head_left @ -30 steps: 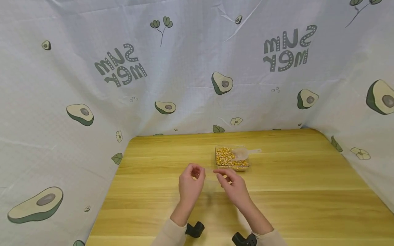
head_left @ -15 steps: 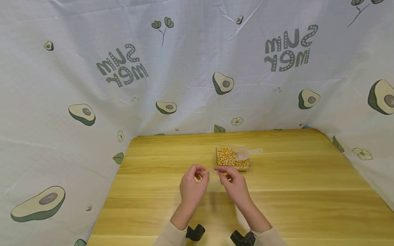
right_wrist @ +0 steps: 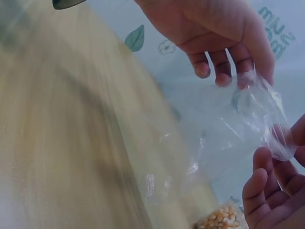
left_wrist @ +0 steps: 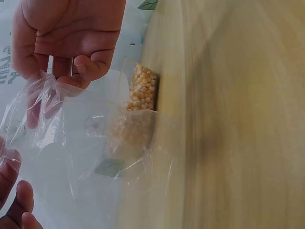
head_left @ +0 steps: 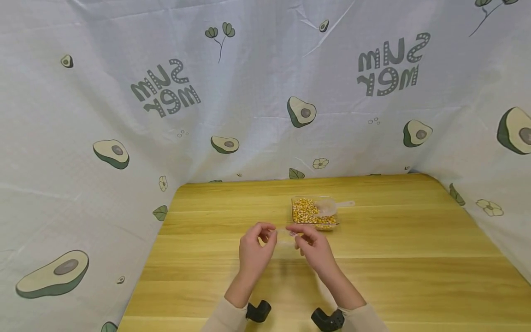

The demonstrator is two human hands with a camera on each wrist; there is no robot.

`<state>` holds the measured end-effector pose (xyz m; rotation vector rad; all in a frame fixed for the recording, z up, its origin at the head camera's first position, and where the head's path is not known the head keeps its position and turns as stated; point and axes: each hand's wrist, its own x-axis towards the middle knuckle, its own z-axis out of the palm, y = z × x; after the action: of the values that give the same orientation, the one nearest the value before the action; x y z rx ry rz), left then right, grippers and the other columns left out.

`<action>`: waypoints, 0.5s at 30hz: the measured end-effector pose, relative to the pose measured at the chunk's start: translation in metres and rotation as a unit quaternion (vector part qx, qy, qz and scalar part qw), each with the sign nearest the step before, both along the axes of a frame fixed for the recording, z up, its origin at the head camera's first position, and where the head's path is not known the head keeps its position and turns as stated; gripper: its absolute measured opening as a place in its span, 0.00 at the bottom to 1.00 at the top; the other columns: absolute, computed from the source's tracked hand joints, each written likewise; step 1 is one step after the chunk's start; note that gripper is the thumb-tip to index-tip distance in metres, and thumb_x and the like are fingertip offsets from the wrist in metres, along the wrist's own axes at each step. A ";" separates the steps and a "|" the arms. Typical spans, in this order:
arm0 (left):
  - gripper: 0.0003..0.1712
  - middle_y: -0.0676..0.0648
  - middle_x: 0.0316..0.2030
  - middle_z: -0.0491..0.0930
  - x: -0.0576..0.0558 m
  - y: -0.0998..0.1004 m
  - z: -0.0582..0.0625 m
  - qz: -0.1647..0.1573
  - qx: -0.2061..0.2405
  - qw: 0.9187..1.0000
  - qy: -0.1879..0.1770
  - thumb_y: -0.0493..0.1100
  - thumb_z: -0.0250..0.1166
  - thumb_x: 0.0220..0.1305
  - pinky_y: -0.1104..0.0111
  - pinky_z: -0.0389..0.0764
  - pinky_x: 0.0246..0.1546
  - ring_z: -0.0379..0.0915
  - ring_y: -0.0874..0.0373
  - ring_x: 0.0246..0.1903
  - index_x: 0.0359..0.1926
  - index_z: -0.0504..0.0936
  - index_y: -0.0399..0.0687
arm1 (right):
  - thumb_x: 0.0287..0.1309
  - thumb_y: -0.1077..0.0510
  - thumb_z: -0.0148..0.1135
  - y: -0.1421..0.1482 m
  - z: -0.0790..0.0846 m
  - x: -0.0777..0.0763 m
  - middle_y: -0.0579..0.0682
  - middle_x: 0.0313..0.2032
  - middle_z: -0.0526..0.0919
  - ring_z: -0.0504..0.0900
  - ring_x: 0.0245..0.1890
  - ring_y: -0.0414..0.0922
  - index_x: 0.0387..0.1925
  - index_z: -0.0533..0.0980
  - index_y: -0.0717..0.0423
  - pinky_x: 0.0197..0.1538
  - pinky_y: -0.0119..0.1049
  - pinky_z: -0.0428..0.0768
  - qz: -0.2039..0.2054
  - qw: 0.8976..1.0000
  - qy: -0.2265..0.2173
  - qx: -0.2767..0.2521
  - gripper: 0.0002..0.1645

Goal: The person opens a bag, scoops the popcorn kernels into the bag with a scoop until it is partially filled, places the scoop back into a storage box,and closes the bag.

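Observation:
A clear, thin plastic bag [left_wrist: 71, 157] hangs between my two hands, barely visible in the head view. My left hand [head_left: 255, 249] pinches the left part of its upper edge between thumb and fingers. On the other side, my right hand [head_left: 315, 246] pinches the edge with thumb and index finger, the other fingers loosely bent. In the right wrist view the bag [right_wrist: 209, 133] spreads down below the right hand [right_wrist: 214, 28], its film crumpled near the fingertips. Just beyond the hands stands a clear rectangular container of corn kernels [head_left: 304, 212].
A translucent scoop [head_left: 327, 207] lies in the corn, its handle sticking out over the right rim. The wooden table [head_left: 394, 258] runs back to a white curtain [head_left: 257, 83] printed with avocados, which also hangs at both sides.
My hands came closer together half a second ago and now stand slightly farther apart, the left one having shifted left. The bag stays between them; the container and scoop have not moved.

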<state>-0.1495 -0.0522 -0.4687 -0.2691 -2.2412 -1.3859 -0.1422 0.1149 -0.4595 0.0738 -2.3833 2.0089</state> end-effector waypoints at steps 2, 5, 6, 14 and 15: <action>0.02 0.53 0.23 0.81 0.000 0.000 -0.003 0.010 -0.005 1.000 -0.002 0.38 0.70 0.59 0.77 0.69 0.23 0.74 0.60 0.23 0.35 0.85 0.48 | 0.66 0.67 0.57 0.000 -0.003 0.000 0.57 0.52 0.81 0.76 0.28 0.42 0.52 0.83 0.55 0.28 0.30 0.74 0.009 1.000 0.007 0.001 0.16; 0.01 0.53 0.23 0.82 0.000 0.000 -0.005 0.026 -0.010 1.000 -0.004 0.38 0.70 0.60 0.77 0.68 0.20 0.73 0.62 0.22 0.34 0.85 0.47 | 0.67 0.64 0.60 0.000 -0.006 -0.001 0.57 0.50 0.81 0.77 0.28 0.43 0.50 0.83 0.54 0.28 0.30 0.74 0.009 0.999 0.027 0.018 0.13; 0.01 0.53 0.23 0.82 0.000 0.000 -0.006 0.031 -0.011 0.999 -0.004 0.37 0.69 0.60 0.77 0.68 0.20 0.72 0.63 0.22 0.33 0.85 0.47 | 0.67 0.62 0.61 -0.001 -0.007 -0.001 0.56 0.49 0.81 0.78 0.27 0.43 0.48 0.83 0.52 0.27 0.30 0.74 0.003 0.999 0.035 0.029 0.11; 0.03 0.53 0.21 0.82 0.000 0.000 -0.008 0.047 -0.014 0.999 0.010 0.36 0.70 0.59 0.79 0.67 0.20 0.73 0.63 0.20 0.31 0.84 0.48 | 0.63 0.57 0.67 -0.006 -0.008 -0.004 0.50 0.42 0.84 0.75 0.25 0.36 0.36 0.84 0.50 0.31 0.28 0.76 -0.075 0.988 0.072 0.113 0.02; 0.03 0.53 0.21 0.82 0.000 0.000 -0.009 0.048 -0.015 0.999 0.011 0.36 0.70 0.59 0.78 0.67 0.20 0.73 0.63 0.20 0.31 0.84 0.49 | 0.63 0.57 0.68 -0.006 -0.008 -0.004 0.50 0.42 0.84 0.75 0.26 0.36 0.36 0.84 0.51 0.31 0.28 0.77 -0.080 0.987 0.074 0.116 0.02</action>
<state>-0.1499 -0.0521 -0.4776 -0.1830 -2.2290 -1.2932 -0.1464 0.1085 -0.4675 0.0326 -2.4313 1.5942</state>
